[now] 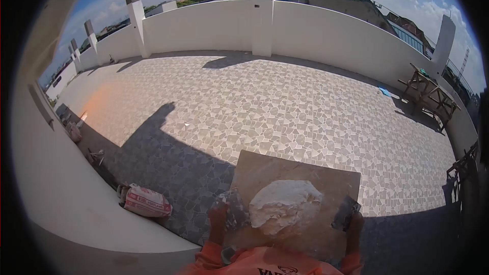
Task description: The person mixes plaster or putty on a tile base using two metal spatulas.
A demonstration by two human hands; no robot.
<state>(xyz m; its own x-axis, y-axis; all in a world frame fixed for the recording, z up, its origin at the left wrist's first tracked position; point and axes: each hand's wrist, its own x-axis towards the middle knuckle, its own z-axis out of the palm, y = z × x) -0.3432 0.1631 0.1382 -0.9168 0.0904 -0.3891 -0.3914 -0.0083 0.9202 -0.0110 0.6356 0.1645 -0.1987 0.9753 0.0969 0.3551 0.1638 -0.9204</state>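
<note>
the left hand (220,220) has its fingers (224,209) clenched at the near left edge of a brown board (300,173), where a grey, plaster-smeared blade (235,210) lies against them; whether the grip also takes in the blade cannot be told. the right hand (354,226) has its fingers clamped over the board's near right corner, beside a dark grey scrap (346,211) at that edge. the board is held flat and low in front of the chest, and a white lump of plaster (284,204) sits on its near half, apart from every edge. an orange sleeve (214,259) covers the left arm, and dark lettering on the shirt (275,271) is cut off by the frame. a sack (146,201) with red print too small to read lies left of the board, by the foot of a white wall (61,188). beyond the board's far edge, the tiled floor (285,107) runs open to a white parapet (204,25). a wooden trestle (428,94) stands by the parapet at the right.
</note>
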